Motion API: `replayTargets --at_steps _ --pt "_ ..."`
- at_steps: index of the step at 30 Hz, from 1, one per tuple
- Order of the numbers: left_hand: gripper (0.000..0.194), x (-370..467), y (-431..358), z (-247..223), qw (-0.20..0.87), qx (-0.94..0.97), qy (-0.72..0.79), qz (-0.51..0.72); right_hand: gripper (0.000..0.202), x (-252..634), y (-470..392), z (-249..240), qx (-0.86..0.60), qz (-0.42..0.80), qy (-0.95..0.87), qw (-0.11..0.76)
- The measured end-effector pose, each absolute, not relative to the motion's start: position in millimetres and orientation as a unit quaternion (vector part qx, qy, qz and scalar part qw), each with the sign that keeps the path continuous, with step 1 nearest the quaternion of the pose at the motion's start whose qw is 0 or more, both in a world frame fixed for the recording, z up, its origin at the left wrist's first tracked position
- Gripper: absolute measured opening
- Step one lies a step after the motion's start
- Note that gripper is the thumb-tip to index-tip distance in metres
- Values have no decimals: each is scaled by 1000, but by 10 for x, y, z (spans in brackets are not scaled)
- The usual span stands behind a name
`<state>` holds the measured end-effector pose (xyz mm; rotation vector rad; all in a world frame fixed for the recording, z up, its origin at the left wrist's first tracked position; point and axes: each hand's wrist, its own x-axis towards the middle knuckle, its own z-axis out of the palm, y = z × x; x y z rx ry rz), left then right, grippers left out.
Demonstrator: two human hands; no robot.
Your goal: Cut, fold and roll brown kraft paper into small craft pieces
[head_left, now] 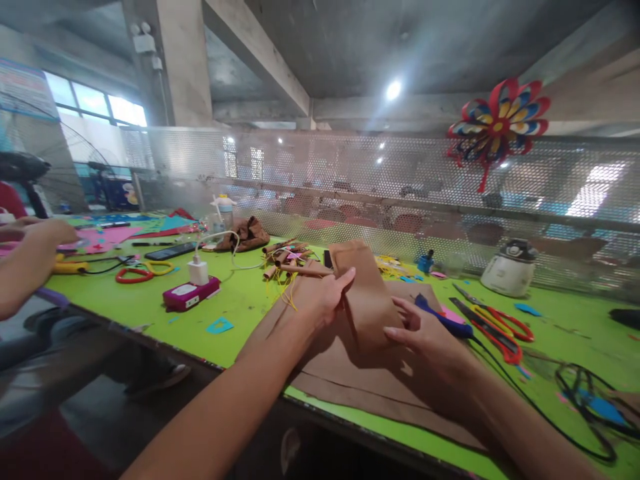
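- I see the brown piece (369,303) mid-frame, held over the brown sheet (345,383) on the counter (190,328).
- The left hand's (327,297) fingers clamp its left edge; the right hand's (423,327) meet its lower right edge, pinching or merely touching, I cannot tell.
- I judge this a positioning step; the next move calls for a steady left grip.

a single camera, worn on the person's head, looks forward and somewhat down across the green surface (135,317); it sits above and behind the forearms (240,387), which enter large and close from the lower part and lead to the left hand (331,295) and right hand (423,330), just below and right of centre; the field is wide, reaching past the surface to the perforated screen (280,167) and up to the ceiling (350,47); the near edge slants down rightward, seen obliquely.
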<state>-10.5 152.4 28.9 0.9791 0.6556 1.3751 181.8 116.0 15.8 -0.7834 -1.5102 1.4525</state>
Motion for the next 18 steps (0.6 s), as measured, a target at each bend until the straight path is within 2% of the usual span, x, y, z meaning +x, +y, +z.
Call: replayTargets --at_steps 12,18 --pt "28 -92 1470 316 634 424 245 598 59 1786 1099 187 -293 577 -625 436" --pt "31 -71 1465 320 631 424 263 594 49 1814 1129 160 -372 552 -596 449"
